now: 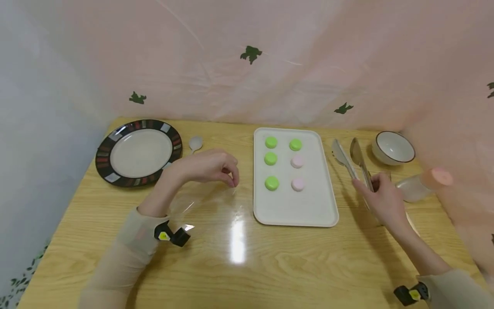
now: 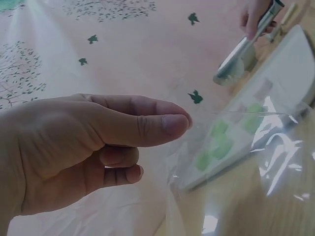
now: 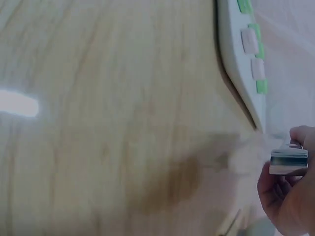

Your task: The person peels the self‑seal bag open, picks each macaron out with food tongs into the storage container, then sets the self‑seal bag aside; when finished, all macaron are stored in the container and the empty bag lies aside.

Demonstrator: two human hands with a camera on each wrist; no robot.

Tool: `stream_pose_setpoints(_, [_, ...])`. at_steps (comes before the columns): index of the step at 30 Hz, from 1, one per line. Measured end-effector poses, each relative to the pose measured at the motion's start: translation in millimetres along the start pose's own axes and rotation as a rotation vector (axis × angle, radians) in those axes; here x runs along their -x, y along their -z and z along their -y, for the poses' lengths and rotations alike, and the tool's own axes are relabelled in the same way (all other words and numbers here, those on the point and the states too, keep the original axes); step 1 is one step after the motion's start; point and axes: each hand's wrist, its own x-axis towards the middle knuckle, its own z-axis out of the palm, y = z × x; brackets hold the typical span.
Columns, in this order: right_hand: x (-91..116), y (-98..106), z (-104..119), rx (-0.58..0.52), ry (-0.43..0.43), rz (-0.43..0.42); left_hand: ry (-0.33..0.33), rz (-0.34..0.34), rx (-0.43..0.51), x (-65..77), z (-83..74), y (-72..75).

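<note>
My left hand (image 1: 212,166) pinches the edge of a clear plastic bag (image 2: 275,142) between thumb and fingers, left of the white tray (image 1: 297,212). The see-through film hangs over the table and is faint in the head view. At the right, my right hand (image 1: 386,199) grips metal tongs (image 1: 345,161), whose two arms stand apart and point away from me. Their butt end shows in the right wrist view. Several green macarons (image 1: 271,159) and two pink macarons (image 1: 297,161) lie on the tray, untouched by either hand.
A plate with a dark patterned rim (image 1: 139,124) stands at the back left, a spoon (image 1: 196,143) beside it. A white bowl (image 1: 393,148) sits at the back right. Near my right hand is a clear bottle with a pinkish lid (image 1: 439,177). Cloth hangs behind the table.
</note>
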Motion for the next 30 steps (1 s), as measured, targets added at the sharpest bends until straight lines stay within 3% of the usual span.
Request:
stream_pose_setpoints(8, [3,-23,-4,0.004,-0.071,-0.069,-0.014,-0.029,-0.145,-0.7,-3.9,-10.2])
stream_pose_setpoints(13, [2,-30,-6,-0.026,-0.064,-0.068,0.01,-0.04,-0.225,1.1,-8.4,-15.5])
stream_pose_setpoints(23, [-3,-30,-1,0.036,-0.051,-0.005,-0.01,-0.076,-0.324,2.4,-17.6,-17.9])
stream_pose_setpoints(30, [-6,-26,4,0.107,-0.014,0.075,0.026,-0.058,-0.367,6.8,-21.5,-17.3])
